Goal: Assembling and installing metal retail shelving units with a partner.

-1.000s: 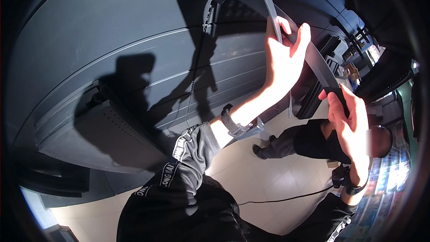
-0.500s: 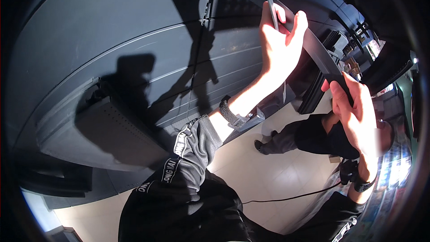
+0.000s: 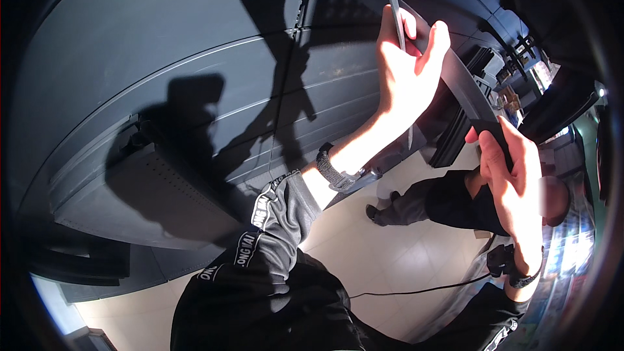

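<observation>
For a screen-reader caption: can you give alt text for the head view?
Both hands grip a long dark metal panel: left hand high on its edge, right hand lower down. Behind stands a dark grey shelving wall; another person crouches on the pale floor.

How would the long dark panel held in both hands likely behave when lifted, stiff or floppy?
Probably stiff: the dark panel keeps an even line between the left hand and the right hand, with no sag beyond lens bend. It looks thin and flat, so likely light for its length, yet awkward and apt to swing.

Small brown boxes (image 3: 509, 99) sit stacked on a distant shelf at about two o'clock, too small and blurred to tell further detail.
</observation>
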Tool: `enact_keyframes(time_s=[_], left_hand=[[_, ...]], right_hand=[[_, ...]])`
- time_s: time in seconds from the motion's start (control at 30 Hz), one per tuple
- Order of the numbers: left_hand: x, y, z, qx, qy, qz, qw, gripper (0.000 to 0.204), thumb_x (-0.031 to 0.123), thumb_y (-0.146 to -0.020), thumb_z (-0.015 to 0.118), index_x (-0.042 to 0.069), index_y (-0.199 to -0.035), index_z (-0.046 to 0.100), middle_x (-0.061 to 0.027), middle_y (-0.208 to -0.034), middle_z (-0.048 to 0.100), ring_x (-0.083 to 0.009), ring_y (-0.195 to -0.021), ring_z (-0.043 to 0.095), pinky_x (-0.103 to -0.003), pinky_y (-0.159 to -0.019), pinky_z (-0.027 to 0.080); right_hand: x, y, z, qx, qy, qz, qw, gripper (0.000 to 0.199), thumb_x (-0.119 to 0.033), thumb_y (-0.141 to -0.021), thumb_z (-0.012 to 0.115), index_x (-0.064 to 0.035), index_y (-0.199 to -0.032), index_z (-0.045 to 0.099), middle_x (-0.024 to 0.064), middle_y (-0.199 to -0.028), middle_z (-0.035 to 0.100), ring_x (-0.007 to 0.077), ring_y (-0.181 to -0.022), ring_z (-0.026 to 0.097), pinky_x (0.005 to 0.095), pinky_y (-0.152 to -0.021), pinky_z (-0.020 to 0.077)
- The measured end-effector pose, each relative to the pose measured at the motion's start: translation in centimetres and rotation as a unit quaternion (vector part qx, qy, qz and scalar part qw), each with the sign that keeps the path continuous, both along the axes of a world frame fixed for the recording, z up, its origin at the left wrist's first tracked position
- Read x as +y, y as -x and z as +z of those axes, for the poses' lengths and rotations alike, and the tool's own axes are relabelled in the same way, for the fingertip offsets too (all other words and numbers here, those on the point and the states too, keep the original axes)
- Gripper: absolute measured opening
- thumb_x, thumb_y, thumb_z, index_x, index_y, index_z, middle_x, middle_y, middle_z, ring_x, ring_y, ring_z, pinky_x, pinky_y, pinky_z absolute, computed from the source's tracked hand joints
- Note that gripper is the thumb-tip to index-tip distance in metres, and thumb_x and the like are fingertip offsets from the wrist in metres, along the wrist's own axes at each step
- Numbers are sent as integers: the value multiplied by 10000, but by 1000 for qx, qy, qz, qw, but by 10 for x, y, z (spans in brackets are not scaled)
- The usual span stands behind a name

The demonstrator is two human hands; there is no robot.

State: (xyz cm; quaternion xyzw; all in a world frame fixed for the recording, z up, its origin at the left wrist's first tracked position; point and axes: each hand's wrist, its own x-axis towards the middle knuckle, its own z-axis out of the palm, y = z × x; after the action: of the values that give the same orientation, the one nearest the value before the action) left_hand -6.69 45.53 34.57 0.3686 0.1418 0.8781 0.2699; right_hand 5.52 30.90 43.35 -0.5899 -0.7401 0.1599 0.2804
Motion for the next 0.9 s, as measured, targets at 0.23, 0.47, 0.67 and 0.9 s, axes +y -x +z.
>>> enact_keyframes(time_s=[0.23, 0.47, 0.67, 0.9], left_hand=[[-5, 0, -3, -12, 13, -12, 1000, 350, 92, -867, 691, 86, -807, 346, 18, -692, 349, -38, -569, 348, -223, -498, 322], [3, -7, -5, -28, 42, -39, 998, 340, 76, -868, 672, 82, -818, 336, 16, -694, 335, -58, -579, 317, -235, -515, 325], [1, -8, -4, -2, 45, -22, 999, 357, 67, -872, 671, 86, -806, 321, 17, -723, 314, -59, -615, 325, -229, -523, 331], [-1, -7, 2, -9, 63, -43, 997, 368, 93, -859, 694, 110, -779, 336, 42, -673, 392, -31, -577, 372, -210, -512, 341]], right_hand=[[-5, 1, -1, -86, -71, 16, 994, 193, -205, -975, 570, -59, -1092, 623, 32, -816, 583, 75, -611, 463, 235, -600, 414], [13, 2, 9, -26, 61, -9, 998, 224, -234, -999, 530, -48, -1094, 610, 15, -801, 545, 67, -621, 478, 230, -601, 417], [14, -5, 6, -60, 14, 9, 998, 218, -222, -1004, 512, -46, -1083, 614, 21, -797, 535, 75, -623, 484, 242, -615, 427], [11, -7, 16, -124, 18, 51, 991, 228, -243, -1005, 509, -42, -1034, 614, 54, -788, 531, 95, -620, 500, 273, -626, 427]])
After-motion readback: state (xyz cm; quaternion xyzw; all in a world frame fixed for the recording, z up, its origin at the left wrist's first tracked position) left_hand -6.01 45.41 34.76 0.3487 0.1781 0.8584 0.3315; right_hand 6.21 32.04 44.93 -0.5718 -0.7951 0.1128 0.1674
